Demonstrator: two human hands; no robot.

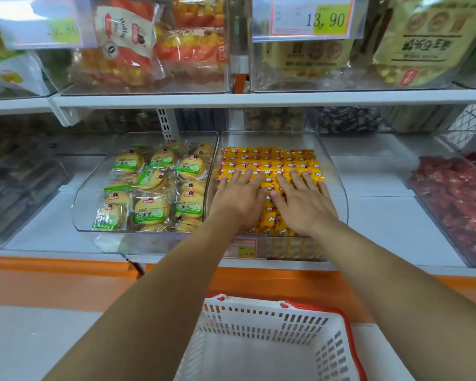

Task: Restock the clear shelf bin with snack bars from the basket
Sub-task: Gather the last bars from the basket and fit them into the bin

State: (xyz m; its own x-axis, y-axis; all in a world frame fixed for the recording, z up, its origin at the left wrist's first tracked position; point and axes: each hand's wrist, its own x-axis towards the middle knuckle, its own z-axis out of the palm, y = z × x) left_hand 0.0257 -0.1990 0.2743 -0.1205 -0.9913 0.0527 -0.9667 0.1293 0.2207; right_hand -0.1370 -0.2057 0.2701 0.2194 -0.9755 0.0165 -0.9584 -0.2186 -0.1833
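Observation:
The clear shelf bin [338, 185] sits on the middle shelf and holds rows of yellow and red snack bars [270, 160]. My left hand [238, 198] lies flat on the bars at the bin's left side, fingers spread. My right hand [302, 200] lies flat beside it on the bars, fingers spread too. Neither hand holds a bar. The white basket [261, 342] with a red rim stands below the shelf in front of me, and what shows of its inside has no bars in it.
A second clear bin [88, 193] of green-labelled round biscuits touches the snack bar bin on its left. A bin of red packets [456, 193] stands to the right. The shelf above [259, 99] carries more bins and a price tag [311, 17].

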